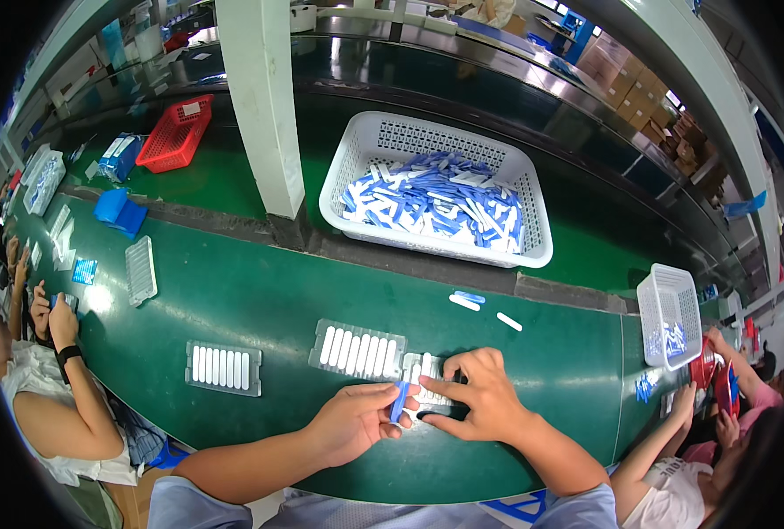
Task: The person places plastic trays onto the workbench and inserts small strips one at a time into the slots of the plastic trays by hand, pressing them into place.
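Blue stick (398, 406), lower centre: my left hand (352, 421) is pinching it.
Handling: probably light, stiff, slippery; best held by its long sides. My right hand (480, 395) is resting over a clear tray (438, 360) of white sticks (425, 365); whether it is gripping, I cannot tell. Upper centre: white basket (489, 254) is holding heaped blue and white sticks (436, 198).

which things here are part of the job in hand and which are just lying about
Seemingly in the job:
slim blue piece, in the left hand
clear tray at the right hand
filled clear tray beside it
white basket of blue and white pieces

Probably just lying about:
red basket
blue box-like holder
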Demonstrator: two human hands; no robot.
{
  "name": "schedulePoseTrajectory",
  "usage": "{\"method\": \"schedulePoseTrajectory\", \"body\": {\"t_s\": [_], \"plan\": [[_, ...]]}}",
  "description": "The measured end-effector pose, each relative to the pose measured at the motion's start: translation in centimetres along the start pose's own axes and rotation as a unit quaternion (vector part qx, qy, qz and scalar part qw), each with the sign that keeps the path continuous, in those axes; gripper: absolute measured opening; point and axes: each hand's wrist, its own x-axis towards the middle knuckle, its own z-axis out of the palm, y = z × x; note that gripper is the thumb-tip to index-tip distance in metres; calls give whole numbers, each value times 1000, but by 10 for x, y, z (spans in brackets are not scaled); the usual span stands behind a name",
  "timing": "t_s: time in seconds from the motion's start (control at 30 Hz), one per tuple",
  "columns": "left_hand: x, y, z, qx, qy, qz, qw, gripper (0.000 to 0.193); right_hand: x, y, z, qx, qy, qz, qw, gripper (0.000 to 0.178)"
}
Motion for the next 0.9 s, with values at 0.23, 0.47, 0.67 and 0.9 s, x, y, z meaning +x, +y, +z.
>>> {"method": "schedulePoseTrajectory", "body": {"t_s": [0.23, 0.47, 0.67, 0.9], "plan": [[4, -1, -3, 9, 0, 5, 1000, 36, -8, 2, 6, -18, 67, 76, 995, 59], [5, -2, -6, 3, -23, 11, 1000, 35, -13, -5, 8, -57, -21, 39, 997, 69], [3, -1, -7, -2, -24, 12, 1000, 34, -10, -2, 12, -76, 44, 136, 987, 67], [1, -2, -10, -12, -73, -7, 997, 36, -13, -2, 8, -27, 12, 49, 998, 62]]}}
